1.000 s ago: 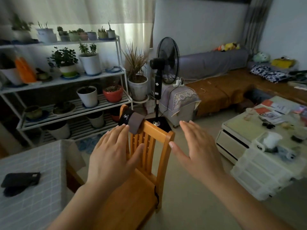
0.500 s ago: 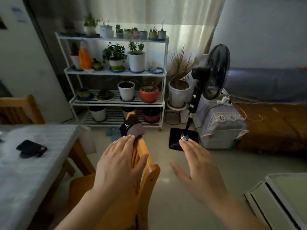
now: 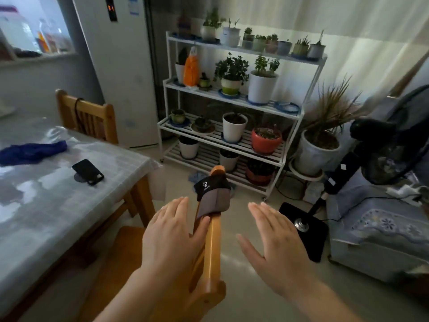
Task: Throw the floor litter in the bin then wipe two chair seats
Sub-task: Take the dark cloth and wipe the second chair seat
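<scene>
**Here: both hands out over the wooden chair back**

Left hand (image 3: 173, 238) spread flat, palm down, thumb against the top rail of the wooden chair (image 3: 212, 247); no grip closed on it. Right hand (image 3: 275, 242) open, fingers together, in the air just right of the rail, touching nothing. Chair seat (image 3: 120, 259) shows low left of the rail, partly under the tabletop (image 3: 46, 201) edge. A grey and black cloth (image 3: 212, 195) with a small paw mark hangs folded over the far end of the rail, just ahead of the left fingers. On the tabletop: a black phone (image 3: 88, 171), and a blue cloth (image 3: 32, 152) further back. A second wooden chair (image 3: 86, 117) stands behind the tabletop. Plant rack (image 3: 234, 108) ahead; black stand fan (image 3: 380, 145) at right. Bin and floor litter not in sight
</scene>
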Available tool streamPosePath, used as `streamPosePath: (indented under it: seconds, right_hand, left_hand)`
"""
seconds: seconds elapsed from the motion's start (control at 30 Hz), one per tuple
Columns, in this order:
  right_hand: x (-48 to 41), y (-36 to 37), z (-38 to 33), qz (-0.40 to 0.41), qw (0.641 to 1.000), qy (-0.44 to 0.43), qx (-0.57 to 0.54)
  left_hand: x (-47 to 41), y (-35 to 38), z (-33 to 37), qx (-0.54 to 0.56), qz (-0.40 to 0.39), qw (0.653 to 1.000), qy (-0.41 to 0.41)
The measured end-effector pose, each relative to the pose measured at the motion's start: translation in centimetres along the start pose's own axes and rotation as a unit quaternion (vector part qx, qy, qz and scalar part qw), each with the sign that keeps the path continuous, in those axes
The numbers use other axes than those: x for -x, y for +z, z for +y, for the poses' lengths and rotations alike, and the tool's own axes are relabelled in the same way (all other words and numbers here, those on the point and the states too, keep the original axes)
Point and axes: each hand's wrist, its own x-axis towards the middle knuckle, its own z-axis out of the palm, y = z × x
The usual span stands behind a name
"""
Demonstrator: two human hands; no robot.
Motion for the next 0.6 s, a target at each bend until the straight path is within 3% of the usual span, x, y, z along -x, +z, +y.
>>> streamPosePath:
  seconds: [0.33, 0.6]
  right_hand:
    - [-12.8, 2.3, 4.3, -0.119, 0.968, -0.219, 0.001]
    - [-19.1, 6.5, 4.2, -0.222, 0.89, -0.398, -0.006]
  left_hand:
    - [-3.8, 4.4, 1.0, 0.02, -0.009, 0.984, -0.177]
    - [-1.9, 5.3, 2.3, 0.022, 0.009, 0.935, -0.354]
